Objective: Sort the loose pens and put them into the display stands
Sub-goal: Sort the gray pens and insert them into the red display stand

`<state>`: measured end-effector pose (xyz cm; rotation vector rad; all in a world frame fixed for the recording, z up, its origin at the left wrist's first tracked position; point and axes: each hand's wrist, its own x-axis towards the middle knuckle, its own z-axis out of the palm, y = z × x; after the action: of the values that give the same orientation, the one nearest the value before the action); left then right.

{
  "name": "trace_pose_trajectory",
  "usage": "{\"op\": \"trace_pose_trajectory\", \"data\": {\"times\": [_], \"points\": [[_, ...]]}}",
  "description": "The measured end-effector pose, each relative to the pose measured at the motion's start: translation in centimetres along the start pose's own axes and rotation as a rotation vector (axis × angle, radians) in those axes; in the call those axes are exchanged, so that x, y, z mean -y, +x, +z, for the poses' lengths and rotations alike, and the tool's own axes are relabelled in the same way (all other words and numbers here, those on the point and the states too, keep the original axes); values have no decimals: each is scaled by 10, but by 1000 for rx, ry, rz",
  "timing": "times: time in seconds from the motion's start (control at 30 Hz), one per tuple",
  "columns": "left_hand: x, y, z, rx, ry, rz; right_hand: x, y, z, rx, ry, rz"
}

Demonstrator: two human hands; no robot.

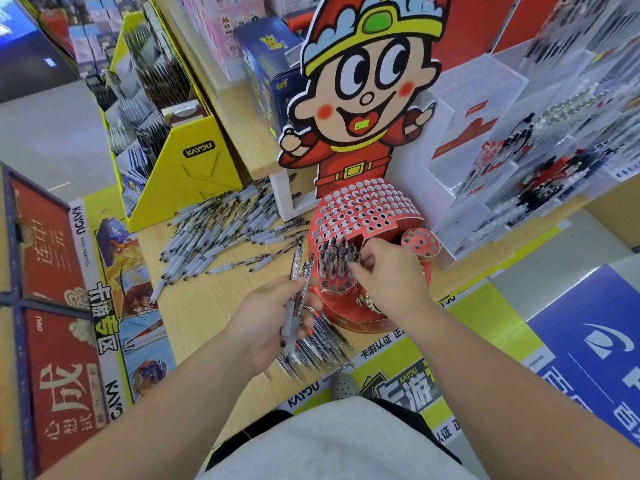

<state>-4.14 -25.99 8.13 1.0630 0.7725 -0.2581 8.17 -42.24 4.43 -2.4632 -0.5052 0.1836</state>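
left hand grip clenched round pen bundle, long axes pointing far, toward red stand just right of it. right hand nearer holes, grip pinching one of standing pens. loose pens heaped far left on counter.

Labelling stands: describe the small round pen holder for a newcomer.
Find the big cartoon-boy cutout; the red perforated pen stand sits at its foot. On that stand's right side is the small round holder: a little disc with few holes, unlike the wide deck.
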Motion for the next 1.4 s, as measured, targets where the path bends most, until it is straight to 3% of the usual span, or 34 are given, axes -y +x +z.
{"op": "trace_pose_trajectory", "data": {"times": [0.13,0.3,0.43,0.77,0.97,1.17,1.4], "points": [[-3,-2,2,72,34,19,1,0,-10,68,39,38],[-10,-4,7,203,129,62,22,-9,-43,-12,245,88],[-11,-6,19,285,175,91,44,-21,-58,191,584,150],[-5,-5,16,212,221,120,38,-27,-51,231,787,258],[-2,-5,6,188,280,113,42,-30,-42,242,784,298],[-2,7,-20,-197,276,153,38,-28,-44,-5,671,278],[1,4,-45,-31,50,38,41,-30,-29,-168,285,42]]}}
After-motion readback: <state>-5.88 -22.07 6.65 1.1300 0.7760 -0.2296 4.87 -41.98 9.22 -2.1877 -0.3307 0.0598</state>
